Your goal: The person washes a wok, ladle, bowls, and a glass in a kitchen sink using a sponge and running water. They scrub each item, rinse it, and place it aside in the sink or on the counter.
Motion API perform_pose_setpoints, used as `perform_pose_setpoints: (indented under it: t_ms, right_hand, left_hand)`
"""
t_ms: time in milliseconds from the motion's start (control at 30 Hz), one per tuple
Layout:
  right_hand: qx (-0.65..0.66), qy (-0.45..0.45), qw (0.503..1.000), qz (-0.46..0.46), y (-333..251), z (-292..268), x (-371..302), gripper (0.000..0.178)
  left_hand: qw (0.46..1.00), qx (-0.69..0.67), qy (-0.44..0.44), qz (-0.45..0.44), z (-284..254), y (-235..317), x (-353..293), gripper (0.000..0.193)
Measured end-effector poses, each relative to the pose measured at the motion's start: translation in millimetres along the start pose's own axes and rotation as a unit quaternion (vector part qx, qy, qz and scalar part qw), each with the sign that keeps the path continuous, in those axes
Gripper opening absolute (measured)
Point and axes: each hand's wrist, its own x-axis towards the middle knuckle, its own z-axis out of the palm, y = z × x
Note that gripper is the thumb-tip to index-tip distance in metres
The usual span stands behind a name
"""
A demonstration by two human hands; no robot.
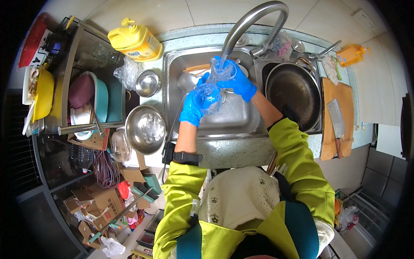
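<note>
Both my hands wear blue gloves and are over the left basin of the steel sink [241,114]. My left hand [192,105] is closed round a clear drinking glass [208,97], tilted with its round mouth showing. Just beyond it, my right hand [242,83] grips a second clear glass [221,71] beneath the mouth of the curved faucet [241,26], where water runs down. Behind the hands, a metal ladle [186,82] and wooden chopsticks [196,67] lie in the basin. A white dish is partly hidden by my right hand.
A large dark pan [293,95] fills the right basin. Beside it, a cleaver [334,113] rests on a wooden cutting board [345,99]. Left of the sink stand two steel bowls [145,129] and a yellow pump jug [137,43]. An orange bottle [348,56] is at the far right.
</note>
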Motion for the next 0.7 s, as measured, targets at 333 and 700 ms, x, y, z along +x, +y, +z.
perform_pose_setpoints:
  t_ms: [333,700]
  right_hand:
    - [0.26,0.094,0.945,0.172,3.2,12.4,22.2,0.015]
    - [-0.249,-0.145,0.957,0.01,-15.3,-27.2,22.9,0.047]
  left_hand:
    - [0.988,-0.114,0.031,-0.098,15.3,1.9,-10.9,0.052]
    - [0.908,0.41,-0.046,0.067,23.3,14.2,18.9,0.03]
